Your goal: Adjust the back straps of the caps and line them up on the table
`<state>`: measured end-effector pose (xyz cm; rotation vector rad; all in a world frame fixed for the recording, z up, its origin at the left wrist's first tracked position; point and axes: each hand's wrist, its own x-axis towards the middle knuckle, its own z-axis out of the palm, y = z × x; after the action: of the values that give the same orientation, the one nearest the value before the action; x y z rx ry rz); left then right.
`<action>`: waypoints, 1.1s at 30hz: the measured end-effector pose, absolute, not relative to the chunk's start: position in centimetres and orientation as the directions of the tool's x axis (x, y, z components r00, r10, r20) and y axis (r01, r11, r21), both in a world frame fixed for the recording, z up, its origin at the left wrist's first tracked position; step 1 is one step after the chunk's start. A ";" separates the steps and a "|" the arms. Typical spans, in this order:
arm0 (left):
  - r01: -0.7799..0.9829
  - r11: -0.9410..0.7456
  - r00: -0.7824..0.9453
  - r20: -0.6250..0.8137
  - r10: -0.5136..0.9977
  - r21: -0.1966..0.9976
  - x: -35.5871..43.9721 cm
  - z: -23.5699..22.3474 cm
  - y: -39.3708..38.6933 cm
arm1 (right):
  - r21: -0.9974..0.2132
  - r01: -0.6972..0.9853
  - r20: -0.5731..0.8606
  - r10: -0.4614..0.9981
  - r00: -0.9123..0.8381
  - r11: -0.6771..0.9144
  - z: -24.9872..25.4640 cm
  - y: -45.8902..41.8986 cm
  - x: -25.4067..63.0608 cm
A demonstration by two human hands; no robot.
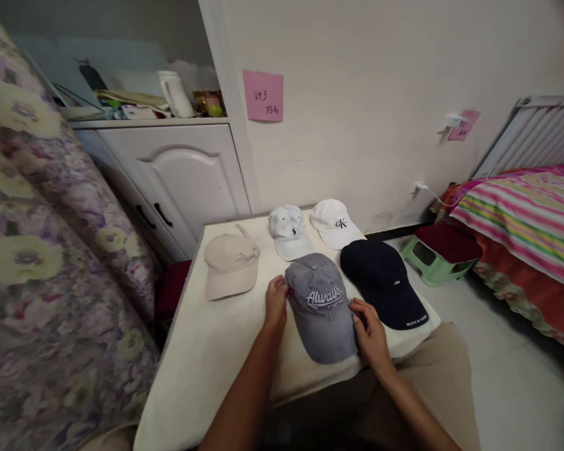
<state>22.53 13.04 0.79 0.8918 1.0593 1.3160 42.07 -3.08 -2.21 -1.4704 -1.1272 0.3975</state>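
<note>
A grey cap (320,307) with "Always" stitched on its front lies near the front of a small white table (216,357), brim toward me. My left hand (276,305) grips the cap's left side with curled fingers. My right hand (369,332) holds its right side by the brim. Around it lie a beige cap (229,265) to the left, a navy cap (384,282) to the right, and two white caps (289,232) (334,223) at the table's far edge.
A floral curtain or cover (42,263) fills the left. White cabinet doors (178,181) stand behind the table, with a cluttered shelf above. A pink note (263,95) is stuck to the wall. A green stool (430,255) and a striped bed (526,213) are on the right.
</note>
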 end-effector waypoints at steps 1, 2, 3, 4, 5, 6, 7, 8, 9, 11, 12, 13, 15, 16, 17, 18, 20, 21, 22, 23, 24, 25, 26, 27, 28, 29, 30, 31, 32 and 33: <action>-0.280 0.073 -0.057 -0.093 0.994 0.957 22.5 0.8 13.0 | -0.902 0.406 0.345 0.807 0.480 0.145 -2.2 -3.1 42.1; -0.258 0.068 -0.076 -0.090 0.993 0.964 22.3 0.8 12.9 | -0.905 0.401 0.341 0.806 0.484 0.143 -2.2 -3.1 42.1; -0.238 0.061 -0.095 -0.086 0.992 0.969 22.2 0.9 12.6 | -0.908 0.394 0.339 0.805 0.487 0.143 -2.2 -3.0 42.1; -0.221 0.053 -0.113 -0.079 0.990 0.974 22.1 1.0 12.2 | -0.909 0.391 0.338 0.804 0.489 0.145 -2.2 -3.0 42.0; -0.207 0.046 -0.126 -0.073 0.989 0.977 22.0 1.0 11.6 | -0.909 0.389 0.339 0.804 0.489 0.147 -2.2 -3.0 42.0; -0.197 0.042 -0.132 -0.069 0.989 0.979 21.9 1.1 11.1 | -0.909 0.389 0.342 0.803 0.489 0.149 -2.2 -3.1 42.0; -0.190 0.042 -0.128 -0.067 0.989 0.981 21.9 1.2 10.5 | -0.907 0.393 0.345 0.802 0.488 0.151 -2.2 -3.1 42.0; -0.187 0.043 -0.117 -0.066 0.991 0.981 22.0 1.2 9.9 | -0.905 0.398 0.349 0.801 0.487 0.152 -2.2 -3.1 42.0; -0.187 0.046 -0.102 -0.065 0.993 0.981 22.2 1.3 9.4 | -0.903 0.402 0.352 0.800 0.485 0.153 -2.2 -3.1 42.0; -0.192 0.047 -0.078 -0.063 0.995 0.980 22.5 1.5 8.7 | -0.900 0.407 0.358 0.799 0.483 0.157 -2.1 -3.1 42.0; -0.195 0.046 -0.073 -0.061 0.995 0.980 22.6 1.6 8.6 | -0.900 0.406 0.358 0.798 0.484 0.158 -2.1 -3.1 42.0; -0.200 0.043 -0.074 -0.059 0.995 0.979 22.6 1.7 8.5 | -0.901 0.405 0.357 0.798 0.485 0.157 -2.1 -3.1 42.0; -0.209 0.040 -0.083 -0.059 0.995 0.977 22.4 1.9 8.5 | -0.903 0.400 0.353 0.798 0.488 0.155 -2.0 -3.2 42.0; -0.215 0.042 -0.086 -0.061 0.994 0.976 22.2 1.9 8.5 | -0.904 0.398 0.352 0.798 0.489 0.155 -2.0 -3.2 42.0; -0.221 0.046 -0.083 -0.066 0.994 0.974 22.1 1.9 8.6 | -0.905 0.396 0.353 0.798 0.489 0.157 -1.9 -3.2 41.9; -0.230 0.053 -0.073 -0.071 0.995 0.972 22.0 1.9 8.6 | -0.904 0.396 0.355 0.797 0.489 0.160 -1.9 -3.2 41.9; -0.255 0.070 -0.036 -0.082 0.996 0.965 21.9 1.8 8.7 | -0.902 0.399 0.360 0.795 0.489 0.163 -1.8 -3.2 41.8; -0.270 0.076 -0.017 -0.083 0.996 0.960 22.0 1.7 8.8 | -0.901 0.401 0.362 0.793 0.490 0.164 -1.7 -3.3 41.8; -0.285 0.077 -0.002 -0.081 0.997 0.955 22.1 1.6 9.0 | -0.900 0.403 0.364 0.791 0.491 0.165 -1.6 -3.3 41.8; -0.300 0.073 0.004 -0.075 0.997 0.951 22.2 1.7 9.1 | -0.900 0.403 0.365 0.791 0.492 0.165 -1.6 -3.3 41.7; -0.313 0.064 0.002 -0.067 0.998 0.948 22.1 1.8 9.3 | -0.901 0.402 0.363 0.791 0.492 0.164 -1.5 -3.3 41.8; -0.324 0.050 -0.007 -0.055 0.998 0.945 22.0 1.9 9.6 | -0.903 0.398 0.360 0.792 0.493 0.163 -1.6 -3.2 41.8; -0.333 0.031 -0.019 -0.040 0.999 0.942 21.6 2.2 9.9 | -0.906 0.392 0.355 0.794 0.494 0.161 -1.6 -3.2 41.8; -0.340 0.011 -0.031 -0.024 0.999 0.940 21.0 2.6 10.2 | -0.909 0.385 0.349 0.797 0.493 0.161 -1.7 -3.3 41.9; -0.344 -0.010 -0.045 -0.006 0.999 0.939 20.2 3.1 10.5 | -0.912 0.376 0.344 0.801 0.490 0.162 -1.8 -3.3 42.0; -0.344 -0.031 -0.060 0.011 0.998 0.939 19.2 3.5 10.9 | -0.917 0.365 0.339 0.803 0.491 0.164 -1.8 -3.4 42.1; -0.338 -0.051 -0.080 0.025 0.996 0.940 17.9 4.0 11.2 | -0.920 0.356 0.336 0.802 0.494 0.166 -1.7 -3.6 42.2; -0.328 -0.069 -0.104 0.036 0.994 0.942 16.4 4.4 11.6 | -0.920 0.352 0.339 0.796 0.502 0.170 -1.5 -3.8 42.2; -0.312 -0.082 -0.133 0.042 0.990 0.946 14.8 4.8 12.0 | -0.918 0.353 0.350 0.784 0.513 0.179 -1.0 -4.1 42.1; -0.295 -0.091 -0.161 0.045 0.986 0.951 13.1 5.1 12.4 | -0.912 0.359 0.372 0.766 0.525 0.197 -0.4 -4.4 41.9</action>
<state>13.09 12.41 5.11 0.9501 1.0515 1.5009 41.89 -4.39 -0.42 -1.4065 -1.0553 0.3753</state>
